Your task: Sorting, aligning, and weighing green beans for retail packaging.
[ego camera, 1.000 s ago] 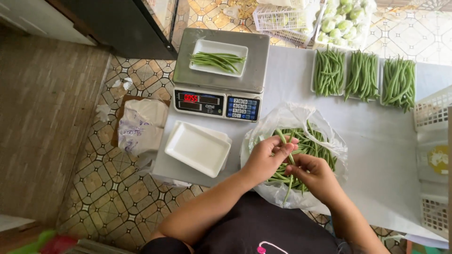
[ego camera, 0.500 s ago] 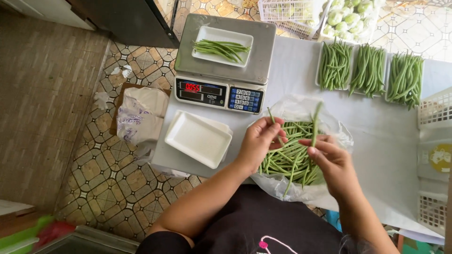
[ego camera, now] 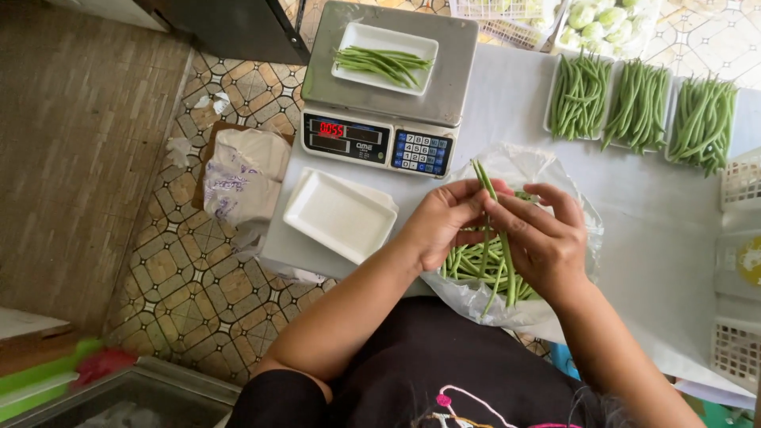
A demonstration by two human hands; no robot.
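My left hand (ego camera: 438,222) and my right hand (ego camera: 541,238) are both closed on a small bunch of long green beans (ego camera: 495,230), held upright above a clear plastic bag (ego camera: 571,198) full of more green beans (ego camera: 468,261). The bag lies at the table's front edge. Behind my hands a digital scale (ego camera: 380,143) carries a white foam tray (ego camera: 353,40) with a few beans (ego camera: 382,62) on it. An empty white foam tray (ego camera: 337,214) lies left of my left hand, in front of the scale.
Three white trays packed with green beans (ego camera: 638,107) line the table's back right. White plastic baskets (ego camera: 741,261) stand at the right edge. A bag (ego camera: 242,174) sits on the tiled floor, left of the table. Pale green vegetables (ego camera: 602,16) lie beyond the table.
My hands have lifted a few beans out of the bag and brought them together upright. The view has shifted slightly, with the scale closer to the frame's top.
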